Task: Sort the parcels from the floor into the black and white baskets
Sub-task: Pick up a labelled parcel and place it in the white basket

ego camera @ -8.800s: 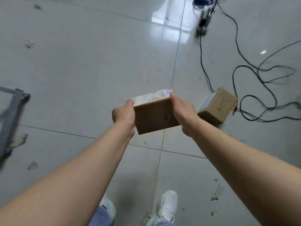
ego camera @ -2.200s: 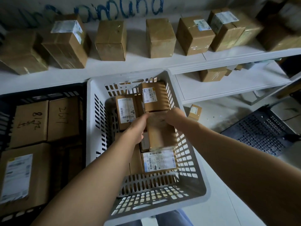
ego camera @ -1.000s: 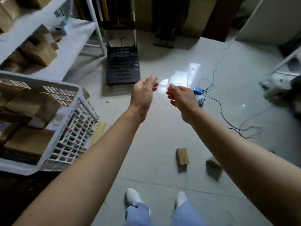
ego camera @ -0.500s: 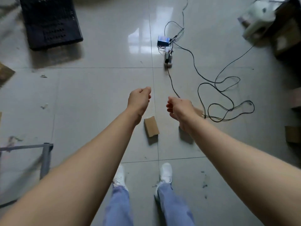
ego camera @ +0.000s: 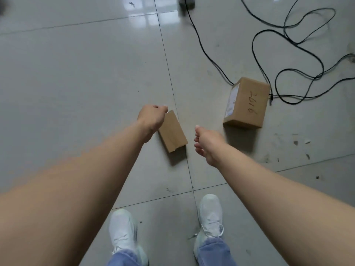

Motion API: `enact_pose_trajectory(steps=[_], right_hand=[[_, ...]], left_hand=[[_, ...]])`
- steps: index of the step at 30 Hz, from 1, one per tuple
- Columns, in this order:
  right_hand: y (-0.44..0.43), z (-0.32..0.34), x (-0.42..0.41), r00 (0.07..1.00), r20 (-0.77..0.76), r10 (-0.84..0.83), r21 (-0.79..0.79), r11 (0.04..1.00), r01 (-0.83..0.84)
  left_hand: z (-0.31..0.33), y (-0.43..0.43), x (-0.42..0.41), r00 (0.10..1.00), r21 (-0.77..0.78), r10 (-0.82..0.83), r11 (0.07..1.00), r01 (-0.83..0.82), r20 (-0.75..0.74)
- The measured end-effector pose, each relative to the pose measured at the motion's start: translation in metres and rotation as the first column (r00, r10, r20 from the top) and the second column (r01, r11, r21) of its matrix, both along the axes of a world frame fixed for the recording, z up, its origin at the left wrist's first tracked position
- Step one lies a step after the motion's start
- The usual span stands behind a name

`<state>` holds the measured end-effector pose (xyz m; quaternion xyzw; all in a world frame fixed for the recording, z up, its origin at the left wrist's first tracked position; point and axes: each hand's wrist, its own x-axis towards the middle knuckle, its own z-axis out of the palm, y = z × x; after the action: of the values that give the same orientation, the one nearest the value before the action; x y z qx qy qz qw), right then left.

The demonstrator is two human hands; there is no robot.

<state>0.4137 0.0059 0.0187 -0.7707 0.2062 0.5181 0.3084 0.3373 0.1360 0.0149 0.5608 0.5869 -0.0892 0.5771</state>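
Head view: a small parcel [ego camera: 172,131] lies on the floor [ego camera: 76,73] at frame centre. A bigger parcel [ego camera: 247,102] sits to its right, beside a cable [ego camera: 288,54]. The left hand [ego camera: 151,118] overlaps the small parcel's upper-left end; whether it grips cannot be told. The right hand [ego camera: 205,143] hangs relaxed and empty just right of it. The stiff cardboard is likely light and best clasped across its long sides.

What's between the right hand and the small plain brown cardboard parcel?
Head view: only bare grey floor tile separates right hand from small brown cardboard parcel.
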Motion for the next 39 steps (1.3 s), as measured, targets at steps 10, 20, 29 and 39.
enact_pose_trajectory(steps=[10, 20, 29, 39], right_hand=[[0.008, -0.158, -0.008, 0.945, -0.202, -0.255, 0.026, 0.964, 0.266], [0.032, -0.090, -0.003, 0.924, -0.120, -0.362, 0.110, 0.920, 0.375], [0.131, 0.180, 0.013, 0.942, 0.176, -0.284, 0.374, 0.905, 0.203], [0.190, 0.473, -0.068, 0.966, 0.223, -0.131, 0.702, 0.709, -0.066]], left_hand=[[-0.157, 0.015, 0.018, 0.979, 0.000, -0.174, 0.985, 0.175, -0.102], [-0.092, 0.032, 0.010, 0.979, 0.007, 0.180, 0.984, -0.181, -0.099], [0.183, 0.103, -0.023, 0.780, 0.014, 0.537, 0.821, -0.571, 0.320], [0.497, 0.118, -0.145, 0.525, -0.082, 0.566, 0.725, -0.683, 0.635]])
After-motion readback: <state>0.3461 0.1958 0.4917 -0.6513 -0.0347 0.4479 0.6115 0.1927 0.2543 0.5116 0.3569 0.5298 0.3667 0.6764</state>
